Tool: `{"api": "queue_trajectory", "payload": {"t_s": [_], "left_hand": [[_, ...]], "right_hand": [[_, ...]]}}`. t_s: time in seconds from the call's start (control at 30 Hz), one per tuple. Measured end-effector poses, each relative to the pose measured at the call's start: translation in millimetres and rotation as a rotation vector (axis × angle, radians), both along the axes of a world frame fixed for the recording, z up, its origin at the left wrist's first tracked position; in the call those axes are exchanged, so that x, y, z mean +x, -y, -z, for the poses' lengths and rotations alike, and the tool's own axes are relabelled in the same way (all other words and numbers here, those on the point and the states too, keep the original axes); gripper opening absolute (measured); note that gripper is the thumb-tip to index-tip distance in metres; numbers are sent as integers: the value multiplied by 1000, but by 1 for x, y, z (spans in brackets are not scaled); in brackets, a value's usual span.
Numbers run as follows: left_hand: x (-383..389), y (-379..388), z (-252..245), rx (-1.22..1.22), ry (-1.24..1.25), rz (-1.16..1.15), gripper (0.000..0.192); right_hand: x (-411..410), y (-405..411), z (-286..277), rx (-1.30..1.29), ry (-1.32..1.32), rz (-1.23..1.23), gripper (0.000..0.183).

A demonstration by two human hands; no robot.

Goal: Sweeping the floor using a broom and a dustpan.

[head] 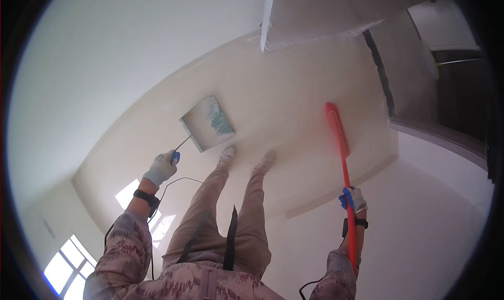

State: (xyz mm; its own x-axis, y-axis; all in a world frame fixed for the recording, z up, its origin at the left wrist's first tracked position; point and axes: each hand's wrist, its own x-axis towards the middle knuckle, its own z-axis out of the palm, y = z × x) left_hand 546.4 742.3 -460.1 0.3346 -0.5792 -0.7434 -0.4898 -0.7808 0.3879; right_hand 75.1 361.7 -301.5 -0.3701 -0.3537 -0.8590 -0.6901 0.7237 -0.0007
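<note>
My left hand (162, 167), in a white and blue work glove, grips the thin metal handle of a dustpan (197, 123). The pan lies on or just over the floor ahead of my feet, with pale dust inside and a worn green patch at its far side. My right hand (354, 199), gloved alike, is closed around the shaft of a red plastic broom (337, 130). Its long bristled head points away from me, well to the right of the pan. Whether the bristles touch the floor I cannot tell.
Dusty beige floor (291, 91) spreads around my shoes (264, 161). A white wall (130, 44) runs along the left, another wall (393, 221) along the right. A wall end (267, 20) juts in at the top. A dark strip (378, 71) crosses the floor near a doorway at right.
</note>
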Motion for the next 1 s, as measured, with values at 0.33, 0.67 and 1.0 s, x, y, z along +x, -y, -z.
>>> {"api": "queue_trajectory", "payload": {"t_s": [0.33, 0.67, 1.0], "left_hand": [[44, 48, 26, 21, -15, 221, 20], [67, 44, 60, -155, -12, 237, 20], [37, 93, -22, -189, 80, -1, 19]], "right_hand": [[97, -164, 54, 344, 430, 402, 13], [187, -225, 30, 553, 541, 205, 17], [56, -179, -90, 354, 484, 321, 21]]}}
